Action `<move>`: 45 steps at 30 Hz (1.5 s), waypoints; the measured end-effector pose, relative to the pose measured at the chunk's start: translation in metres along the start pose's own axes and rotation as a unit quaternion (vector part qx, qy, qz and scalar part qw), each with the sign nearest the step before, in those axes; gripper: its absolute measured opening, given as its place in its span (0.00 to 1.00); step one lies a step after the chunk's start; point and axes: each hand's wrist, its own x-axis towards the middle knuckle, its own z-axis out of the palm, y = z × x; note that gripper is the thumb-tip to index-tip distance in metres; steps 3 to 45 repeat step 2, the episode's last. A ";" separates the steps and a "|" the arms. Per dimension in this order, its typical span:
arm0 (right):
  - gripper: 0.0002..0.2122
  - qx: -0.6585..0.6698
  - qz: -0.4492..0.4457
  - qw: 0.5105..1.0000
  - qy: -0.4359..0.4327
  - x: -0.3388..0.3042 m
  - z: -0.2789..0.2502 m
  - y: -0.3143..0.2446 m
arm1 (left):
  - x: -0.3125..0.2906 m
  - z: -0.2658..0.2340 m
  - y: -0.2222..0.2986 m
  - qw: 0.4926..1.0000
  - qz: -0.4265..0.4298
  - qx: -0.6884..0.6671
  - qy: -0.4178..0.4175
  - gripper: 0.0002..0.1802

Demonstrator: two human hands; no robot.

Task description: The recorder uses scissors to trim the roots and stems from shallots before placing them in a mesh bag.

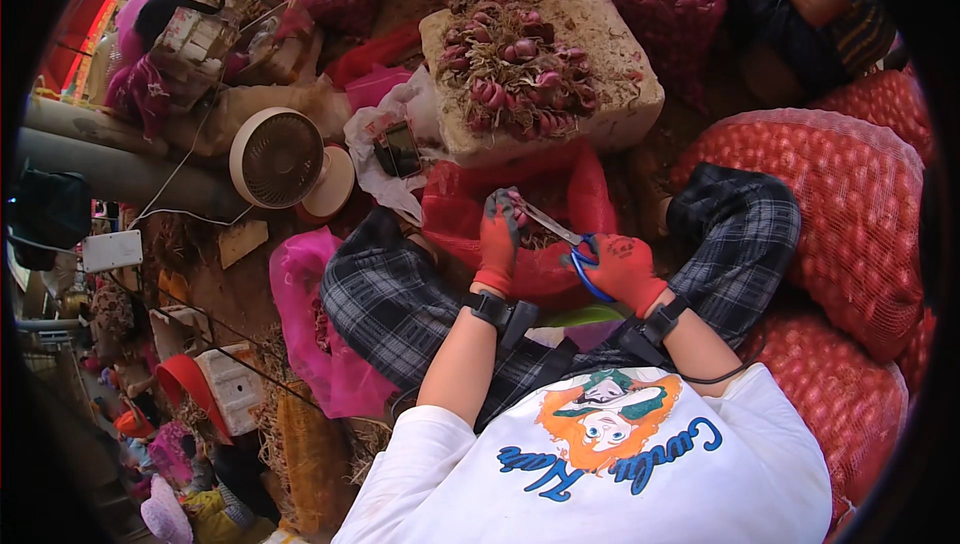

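My left hand (496, 242), in a red glove with grey fingers, is closed around a small purple shallot (517, 206). In my right hand (625, 269), also gloved in red, is a pair of scissors (548, 225) with blue handles. The fingers are wrapped round the handles, and the blades reach left to the shallot. Whether the blades are touching it is hard to see. Both hands are over an open red mesh bag (455, 202) between my knees. Just beyond it, a pile of shallots (520, 69) with dry stems lies on a pale foam block (610, 44).
Full red net sacks (815, 204) crowd my right side. A round fan (277, 159) stands at left, near a phone (398, 150) on a white plastic bag (370, 179). Pink mesh bag (305, 274) lies by my left knee. Another person (830, 4) sits far right.
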 end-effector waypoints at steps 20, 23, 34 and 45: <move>0.26 -0.045 0.001 0.999 -0.011 0.000 -0.006 -0.003 | 0.000 -0.003 -0.002 0.999 0.008 0.052 -0.006 0.15; 0.26 -0.045 0.001 0.999 -0.011 0.000 -0.006 -0.003 | 0.000 -0.003 -0.002 0.999 0.008 0.052 -0.006 0.15; 0.26 -0.045 0.001 0.999 -0.011 0.000 -0.006 -0.003 | 0.000 -0.003 -0.002 0.999 0.008 0.052 -0.006 0.15; 0.26 -0.045 0.001 0.999 -0.011 0.000 -0.006 -0.003 | 0.000 -0.003 -0.002 0.999 0.008 0.052 -0.006 0.15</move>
